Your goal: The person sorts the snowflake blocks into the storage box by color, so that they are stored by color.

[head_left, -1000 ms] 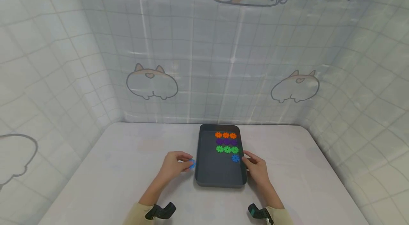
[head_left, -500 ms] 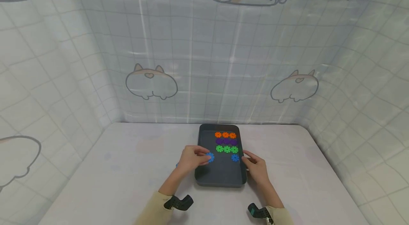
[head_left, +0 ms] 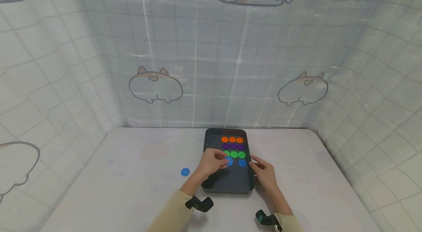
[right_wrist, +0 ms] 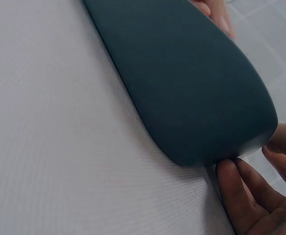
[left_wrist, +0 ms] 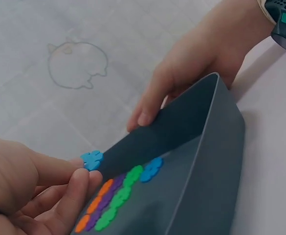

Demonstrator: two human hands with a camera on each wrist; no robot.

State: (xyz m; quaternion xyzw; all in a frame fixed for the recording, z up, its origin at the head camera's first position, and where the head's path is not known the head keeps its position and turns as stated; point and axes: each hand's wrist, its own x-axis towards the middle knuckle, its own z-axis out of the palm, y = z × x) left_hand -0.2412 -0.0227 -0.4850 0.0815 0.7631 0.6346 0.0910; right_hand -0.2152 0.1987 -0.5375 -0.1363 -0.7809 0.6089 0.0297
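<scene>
My left hand (head_left: 212, 162) pinches a blue flower-shaped disc (left_wrist: 91, 160) between thumb and fingertips, above the dark grey tray (head_left: 225, 184). Inside that tray lie rows of similar discs: orange (head_left: 232, 139), purple (head_left: 233, 146) and green (head_left: 234, 154). One blue disc (head_left: 242, 163) lies by the right wall, just nearer than the green row. My right hand (head_left: 265, 176) holds the tray's right side, its fingertips at the rim in the left wrist view. The right wrist view shows the tray's outer wall (right_wrist: 182, 88) with right-hand fingers (right_wrist: 233, 188) against its lower corner.
Another blue disc (head_left: 185, 172) lies on the white table (head_left: 132, 180), left of the tray. Grid-patterned curtains (head_left: 211, 60) with cartoon dogs enclose the table at the back and both sides. Each wrist wears a black device (head_left: 199, 204).
My left hand has carried the pinched blue disc rightward from beside the tray to over it, near the green row. The loose blue disc on the table has come into sight. My right hand stays put.
</scene>
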